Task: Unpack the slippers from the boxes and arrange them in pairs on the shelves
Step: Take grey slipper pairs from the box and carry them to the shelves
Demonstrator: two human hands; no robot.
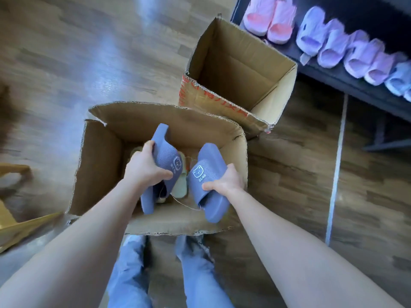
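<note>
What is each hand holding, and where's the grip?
Left hand: blue rubber bear-print slipper, at its strap. Right hand: the matching blue slipper, strap side.

Looks from head height steeply down and a little forward, wide-angle, with edges bowed. Sits close above the open cardboard box [100, 167] at frame centre, with jeans-clad legs [200, 276] straight below. Takes in the second cardboard box [233, 63] and the dark shelf [355, 86] farther off at upper right, wooden floor [66, 63] all around.
</note>
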